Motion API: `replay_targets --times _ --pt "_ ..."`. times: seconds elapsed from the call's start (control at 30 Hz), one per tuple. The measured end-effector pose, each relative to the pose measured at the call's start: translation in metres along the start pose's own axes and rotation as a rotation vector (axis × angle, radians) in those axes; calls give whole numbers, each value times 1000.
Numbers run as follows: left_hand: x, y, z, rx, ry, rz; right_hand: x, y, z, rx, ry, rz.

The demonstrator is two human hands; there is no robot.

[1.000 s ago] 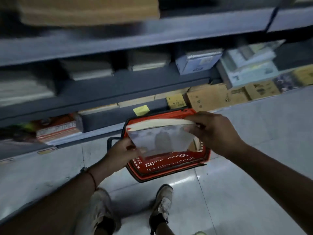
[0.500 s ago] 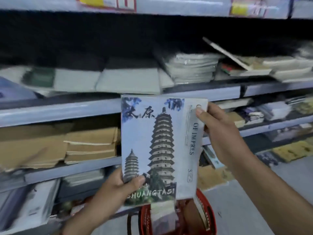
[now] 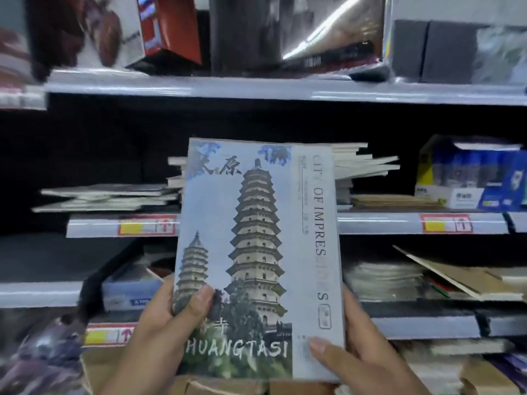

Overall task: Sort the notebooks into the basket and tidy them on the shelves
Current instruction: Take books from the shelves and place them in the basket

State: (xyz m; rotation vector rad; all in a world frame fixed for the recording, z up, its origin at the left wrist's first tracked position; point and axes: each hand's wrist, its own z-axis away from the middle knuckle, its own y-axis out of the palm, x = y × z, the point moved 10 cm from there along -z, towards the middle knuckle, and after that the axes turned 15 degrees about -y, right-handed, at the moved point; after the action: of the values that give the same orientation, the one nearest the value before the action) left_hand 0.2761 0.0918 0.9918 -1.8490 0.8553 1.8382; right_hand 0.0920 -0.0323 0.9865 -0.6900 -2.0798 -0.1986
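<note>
I hold a pale blue notebook (image 3: pixel 256 252) with pagoda pictures upright in front of the shelves, its cover facing me. My left hand (image 3: pixel 168 329) grips its lower left edge, thumb on the cover. My right hand (image 3: pixel 359 352) grips its lower right corner, thumb on the cover and fingers behind. Behind the notebook, on the middle shelf (image 3: pixel 385 222), lies an uneven stack of notebooks (image 3: pixel 359 166), partly hidden. The basket is out of view.
Flat stacks of notebooks (image 3: pixel 108 196) lie left on the middle shelf, blue and yellow boxes (image 3: pixel 470 178) at its right. The upper shelf (image 3: pixel 256 86) carries dark boxed items. Lower shelves hold wrapped stacks (image 3: pixel 385 280) and brown notebooks (image 3: pixel 462 277).
The notebook rose from above the orange basket to shelf height and my view tilted up with it. My right hand slid from its upper right edge down to its lower right corner.
</note>
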Motion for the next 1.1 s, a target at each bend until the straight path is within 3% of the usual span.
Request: replay_targets --times 0.37,0.77,0.97,1.03,1.1 --pt "-92 -24 -52 -20 106 86 56 17 -103 -214 -149 -72" --pt "-129 -27 -95 66 30 141 60 5 -157 -377 -70 -249" --pt "-162 -13 -96 239 54 234 63 -15 -195 -490 70 -317" --pt "-166 -7 -98 312 70 160 63 -17 -206 -468 124 -319" --pt "-168 -9 -104 241 131 -42 65 -18 -217 -413 158 -330"
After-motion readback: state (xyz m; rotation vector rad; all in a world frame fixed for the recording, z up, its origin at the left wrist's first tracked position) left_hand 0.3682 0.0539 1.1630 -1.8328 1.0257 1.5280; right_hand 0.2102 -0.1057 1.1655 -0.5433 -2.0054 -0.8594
